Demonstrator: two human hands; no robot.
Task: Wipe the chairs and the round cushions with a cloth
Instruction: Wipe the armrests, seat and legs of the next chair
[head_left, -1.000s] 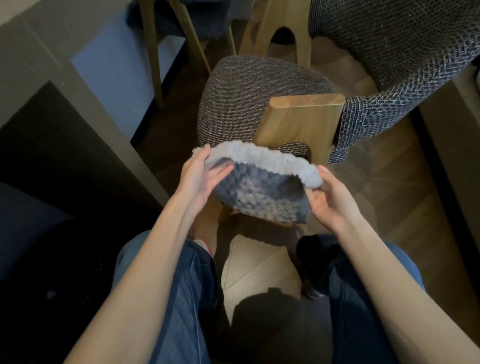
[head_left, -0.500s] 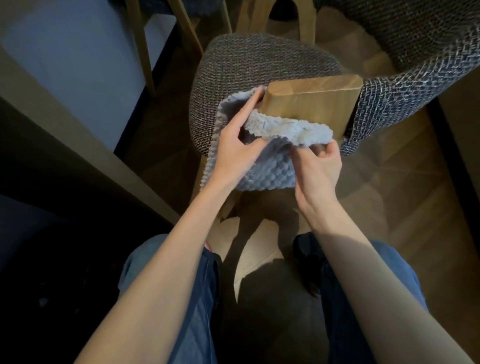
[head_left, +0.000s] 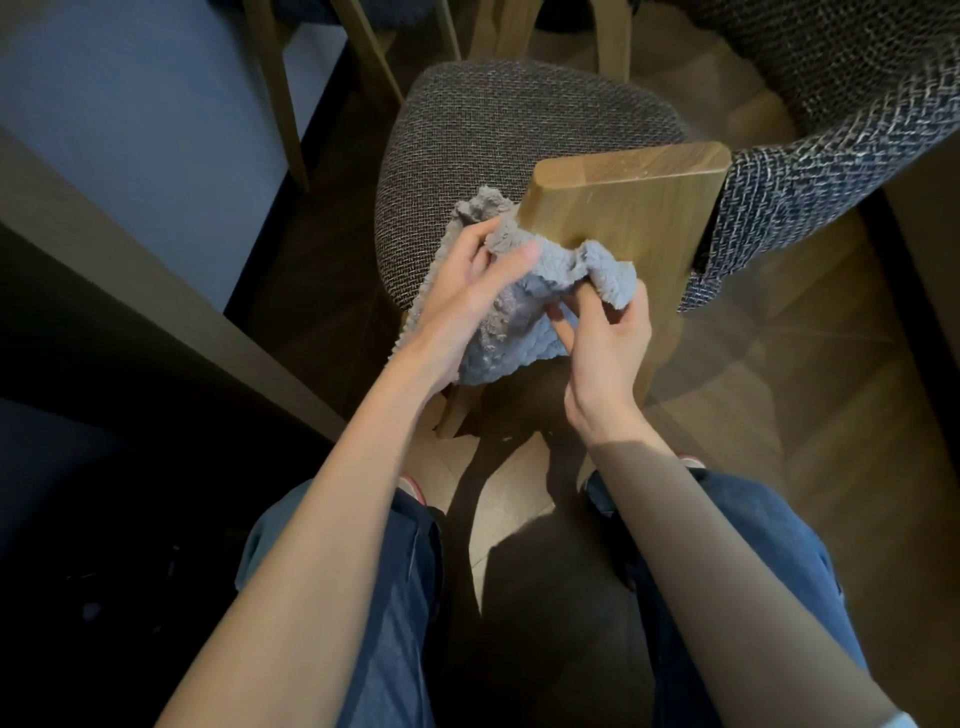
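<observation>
Looking down from a head-worn camera, past two bare forearms and blue jeans (head_left: 395, 597), to a chair. In the centre of the frame a fluffy grey cloth (head_left: 511, 332) is bunched between both hands. It is pressed against the lower part of the chair's wooden back (head_left: 628, 208) and hangs over the near edge of the rounded, woven grey seat (head_left: 519, 135). The left hand (head_left: 462, 301) has a clenched grip on the cloth, thumb on top and fingers curled into the folds. The right hand (head_left: 608, 343) grasps the cloth's right end in a pinch between thumb and forefinger. A second chair (head_left: 841, 119), in coarse dark tweed, fills the upper right. Whether it touches the wooden back or sits just beside it cannot be told. Wooden floor (head_left: 831, 426) shows at the right.

Likely risks, as a judgement: the cloth is so crumpled that only a small fold meets the wood, so a pass could leave most of the back untouched. The right-hand pinch looks light — a tug from the left could pull that end free and let it drop toward the floor. Hard pressure on the back could push the chair into its neighbour. The cloth's loops might also catch on the rough seat weave
</observation>
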